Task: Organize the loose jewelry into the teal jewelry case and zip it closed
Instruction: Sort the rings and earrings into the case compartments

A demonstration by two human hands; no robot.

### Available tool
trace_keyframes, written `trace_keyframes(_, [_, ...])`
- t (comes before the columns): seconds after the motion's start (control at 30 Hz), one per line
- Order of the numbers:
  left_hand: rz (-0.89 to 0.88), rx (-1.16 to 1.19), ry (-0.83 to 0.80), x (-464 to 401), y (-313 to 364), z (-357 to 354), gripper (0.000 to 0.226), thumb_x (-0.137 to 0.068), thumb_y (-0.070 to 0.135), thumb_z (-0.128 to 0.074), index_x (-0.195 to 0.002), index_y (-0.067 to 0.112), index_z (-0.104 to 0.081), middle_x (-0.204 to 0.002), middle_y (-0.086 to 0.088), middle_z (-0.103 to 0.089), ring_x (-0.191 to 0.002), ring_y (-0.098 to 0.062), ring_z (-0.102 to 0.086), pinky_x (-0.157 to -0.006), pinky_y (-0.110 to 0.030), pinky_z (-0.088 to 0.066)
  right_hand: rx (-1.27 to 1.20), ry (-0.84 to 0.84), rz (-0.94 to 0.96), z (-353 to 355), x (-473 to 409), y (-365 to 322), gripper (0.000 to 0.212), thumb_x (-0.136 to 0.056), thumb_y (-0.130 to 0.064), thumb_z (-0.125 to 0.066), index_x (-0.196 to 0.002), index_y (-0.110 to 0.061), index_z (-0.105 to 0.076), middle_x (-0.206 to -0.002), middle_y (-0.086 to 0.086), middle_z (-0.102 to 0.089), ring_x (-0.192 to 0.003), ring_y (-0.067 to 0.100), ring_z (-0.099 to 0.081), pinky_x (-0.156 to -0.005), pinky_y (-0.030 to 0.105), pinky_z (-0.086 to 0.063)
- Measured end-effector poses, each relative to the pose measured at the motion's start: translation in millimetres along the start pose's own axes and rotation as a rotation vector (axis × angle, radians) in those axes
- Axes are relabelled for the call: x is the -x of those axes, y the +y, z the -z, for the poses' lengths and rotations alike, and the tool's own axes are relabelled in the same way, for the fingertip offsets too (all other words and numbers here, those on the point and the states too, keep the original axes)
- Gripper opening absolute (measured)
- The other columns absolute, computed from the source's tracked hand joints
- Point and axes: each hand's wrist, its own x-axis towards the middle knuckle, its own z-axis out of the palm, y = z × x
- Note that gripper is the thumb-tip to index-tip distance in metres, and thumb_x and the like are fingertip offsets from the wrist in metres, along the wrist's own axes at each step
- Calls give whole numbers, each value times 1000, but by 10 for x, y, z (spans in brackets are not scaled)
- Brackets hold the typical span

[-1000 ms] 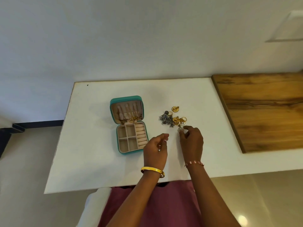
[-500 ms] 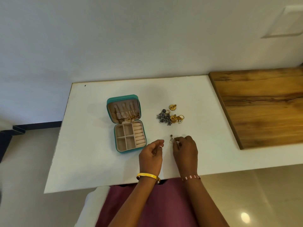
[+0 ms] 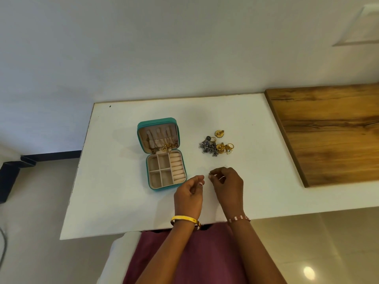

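Both forearms reach up from the near edge of the tabletop [image 3: 123,201], side by side and bare. The left hand [image 3: 189,196] hovers over the tabletop near its near edge, fingers loosely curled inward, thumb and forefinger tips drawn close together; whether they hold anything cannot be told. A yellow bangle [image 3: 185,221] circles the left wrist. The right hand [image 3: 228,186] sits just beside it, knuckles up, its grip a pinch of thumb and forefinger on a small piece of jewelry [image 3: 210,174]. A pink-and-white band [image 3: 239,219] wraps the right wrist.
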Motion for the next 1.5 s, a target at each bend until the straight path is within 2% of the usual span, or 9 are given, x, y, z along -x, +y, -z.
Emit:
trace_keyframes(0.17, [27, 47, -24, -69, 91, -4, 21, -89, 11, -52, -105, 9, -67, -85, -6, -68, -84, -22, -65, -88, -41, -53, -185, -18, 6, 73, 118, -172, 14, -82, -6, -65, -94, -7, -70, -87, 1, -61, -71, -2, -53, -62, -3, -38])
trace_keyframes(0.33, [61, 205, -6, -171, 211, -55, 21, -85, 5, -58, -104, 0, -66, -85, -8, -66, -70, -12, -62, -63, -15, -55, -179, -24, 91, 152, 92, -212, 20, -85, -4, -61, -101, -10, -70, -84, -3, -57, -71, 0, -54, -63, 0, -40])
trace_keyframes(0.4, [108, 284, 7, -210, 252, -79, 21, -85, 5, -58, -103, -1, -66, -86, -10, -66, -69, -14, -62, -58, -11, -54, -212, -57, 116, 191, 47, -198, 22, -86, -1, -58, -101, -12, -70, -81, -2, -59, -71, 5, -57, -63, 4, -43])
trace_keyframes(0.5, [144, 311, 15, -280, 276, -96, 20, -85, 7, -59, -101, -1, -66, -81, -8, -66, -68, -14, -62, -59, -14, -55, -232, 17, 64, 237, -99, -130, 22, -86, 0, -56, -99, -11, -70, -88, 7, -67, -75, 16, -60, -70, 15, -46])
trace_keyframes(0.63, [168, 332, -4, -358, 289, -94, 20, -88, 8, -54, -101, -2, -65, -82, -10, -65, -71, -14, -62, -56, -14, -54, 16, 207, -1, 225, -444, 75, 22, -88, -7, -56, -108, -4, -65, -97, 16, -65, -78, 16, -55, -69, 11, -31])
trace_keyframes(0.87, [188, 331, -19, -396, 234, -51, 18, -90, 10, -52, -99, 1, -65, -91, -13, -65, -76, -15, -63, -60, -16, -54, 274, 158, 55, 53, -640, 177, 20, -88, -11, -57, -102, 1, -64, -97, 21, -56, -91, 34, -53, -69, 29, -34])
trace_keyframes(1.03, [204, 336, -36, -345, 170, -33, 18, -90, 10, -51, -99, 0, -64, -90, -13, -66, -77, -16, -64, -64, -19, -55, 256, 216, 92, 25, -449, 231, 10, -84, -3, -59, -85, 6, -63, -88, 23, -57, -83, 37, -54, -67, 29, -35])
trace_keyframes(1.3, [226, 351, -52, -256, 138, -36, 16, -89, 9, -53, -96, 2, -65, -90, -14, -66, -78, -18, -64, -66, -21, -55, 187, 143, -20, 82, -361, 204, 23, -86, -4, -56, -107, 1, -62, -104, 21, -56, -96, 33, -54, -78, 28, -37])
trace_keyframes(1.5, [223, 346, -45, -262, 161, 4, 15, -89, 9, -53, -95, 4, -65, -87, -11, -66, -81, -21, -64, -68, -23, -55, 177, 124, -29, 86, -375, 172, 13, -84, 0, -56, -92, 2, -66, -98, 21, -55, -89, 32, -55, -71, 25, -36])
